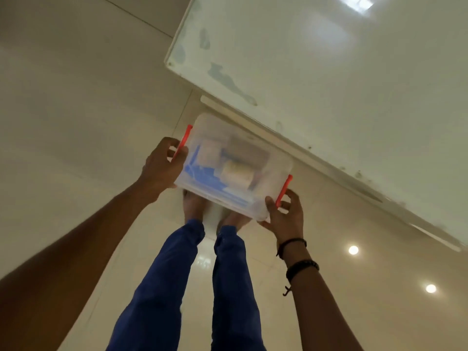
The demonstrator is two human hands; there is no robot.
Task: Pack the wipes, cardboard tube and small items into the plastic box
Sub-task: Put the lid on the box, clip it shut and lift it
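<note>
The box (pixel 234 168) is held in the air by both hands, beside and below the edge of the white surface (pixel 342 79), above the tiled floor (pixel 76 122). Nothing carries it but the hands. The lid is on, and the red latches at the two ends appear to be down, though blur leaves this uncertain.

The left hand (pixel 162 168) is clamped on the left end, its fingers curled around the red latch (pixel 184 143). The right hand (pixel 285 214) is clamped on the near right corner, its fingers beside the other red latch (pixel 283 191). The hands are well apart, one at each end.

Through the clear wall, a pale roll (pixel 236 174), a second pale packet (pixel 209 152) and something blue (pixel 202 173) lie inside. Which is the wipes and which the tube cannot be told. Packing looks complete or nearly so.

Risks, as judged from here:
- Both grips sit at or near the latches. A pull on a latch could release it, freeing the lid.
- The contents are loose; a tilt would slide them to one end and shift the load.
- The box is close under the surface edge; raising it could strike that edge.
- Bare feet (pixel 195 209) stand directly below; a dropped box would land on them.
</note>
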